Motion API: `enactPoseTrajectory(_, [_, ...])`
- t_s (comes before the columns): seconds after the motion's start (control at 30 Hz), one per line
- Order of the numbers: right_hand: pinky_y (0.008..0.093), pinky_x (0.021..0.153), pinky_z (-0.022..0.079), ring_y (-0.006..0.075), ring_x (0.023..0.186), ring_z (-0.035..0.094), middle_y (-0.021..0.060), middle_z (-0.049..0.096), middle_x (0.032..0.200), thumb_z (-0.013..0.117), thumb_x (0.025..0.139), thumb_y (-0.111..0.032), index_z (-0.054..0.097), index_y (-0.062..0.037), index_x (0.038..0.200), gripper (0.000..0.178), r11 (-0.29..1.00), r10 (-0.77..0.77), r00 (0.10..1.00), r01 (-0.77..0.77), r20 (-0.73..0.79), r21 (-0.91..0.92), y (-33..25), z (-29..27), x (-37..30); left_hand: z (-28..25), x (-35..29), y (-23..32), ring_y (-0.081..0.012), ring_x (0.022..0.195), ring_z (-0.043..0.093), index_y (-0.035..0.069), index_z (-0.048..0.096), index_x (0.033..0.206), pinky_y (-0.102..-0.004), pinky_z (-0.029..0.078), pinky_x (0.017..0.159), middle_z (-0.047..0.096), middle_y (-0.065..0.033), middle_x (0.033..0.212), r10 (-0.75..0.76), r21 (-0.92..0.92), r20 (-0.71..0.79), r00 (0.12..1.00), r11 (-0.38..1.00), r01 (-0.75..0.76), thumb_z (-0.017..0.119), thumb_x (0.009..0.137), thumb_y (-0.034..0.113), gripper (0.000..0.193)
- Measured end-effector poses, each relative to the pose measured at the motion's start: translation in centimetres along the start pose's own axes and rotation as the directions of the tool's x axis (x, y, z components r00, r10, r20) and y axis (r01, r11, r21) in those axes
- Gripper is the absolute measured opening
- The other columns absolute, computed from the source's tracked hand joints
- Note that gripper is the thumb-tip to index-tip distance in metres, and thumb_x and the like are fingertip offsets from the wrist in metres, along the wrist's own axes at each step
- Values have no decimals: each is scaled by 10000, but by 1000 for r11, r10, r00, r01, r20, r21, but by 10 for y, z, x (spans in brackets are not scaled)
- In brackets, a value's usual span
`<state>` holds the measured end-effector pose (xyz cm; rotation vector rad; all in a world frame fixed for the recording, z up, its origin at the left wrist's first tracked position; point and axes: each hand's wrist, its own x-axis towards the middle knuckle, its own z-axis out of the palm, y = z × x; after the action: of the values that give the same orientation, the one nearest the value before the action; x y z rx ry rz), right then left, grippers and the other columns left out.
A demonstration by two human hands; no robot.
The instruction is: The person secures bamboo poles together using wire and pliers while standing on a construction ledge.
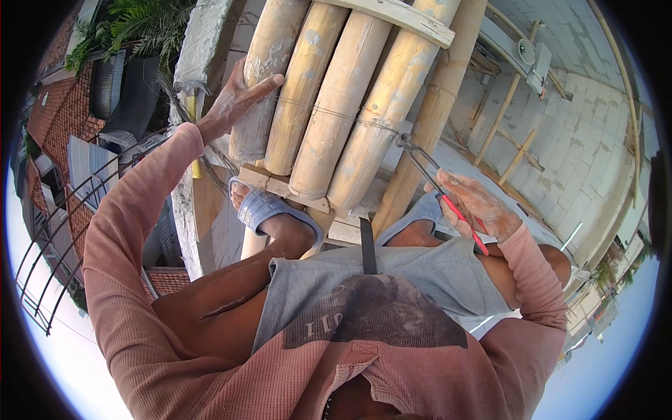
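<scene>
Several thick bamboo poles lie side by side in front of me, their cut ends toward my feet. A thin tie wire crosses them. My left hand grips the leftmost pole around its side, thumb stretched over the top and the other fingers partly hidden. In my right hand is a pair of pincers with red handle grips. Their jaws are at the wire's right end, beside the right-hand poles; whether they bite on it I cannot tell.
A wooden batten crosses the poles at the top. My sandalled feet are on either side of their lower ends. Left lie a rough concrete edge, steel bars and tiled roofs far below. Right, a block wall stands behind bamboo props.
</scene>
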<state>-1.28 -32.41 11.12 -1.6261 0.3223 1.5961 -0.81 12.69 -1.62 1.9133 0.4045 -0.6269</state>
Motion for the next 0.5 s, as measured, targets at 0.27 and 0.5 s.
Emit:
enactPoseTrajectory(0.27, [375, 576, 533, 269, 621, 633, 87, 563, 749, 687, 944, -337, 562, -29, 1278, 472, 307, -767, 627, 168, -139, -937, 23, 8, -2, -1, 2, -4, -281, 1208, 599, -31, 299, 1469, -399, 522, 1024, 552, -216, 1323, 34, -30, 1, 999, 999, -34, 805, 787, 603, 1060])
enactPoseTrajectory(0.5, [316, 481, 493, 201, 536, 592, 80, 571, 764, 650, 981, -355, 580, -9, 1073, 366, 981, -155, 988, 154, 4, -119, 22, 0, 0, -2, 1, -2, -250, 1277, 537, -23, 311, 1487, -390, 431, 1093, 532, -180, 1371, 18, -62, 31, 999, 998, -16, 798, 828, 541, 994])
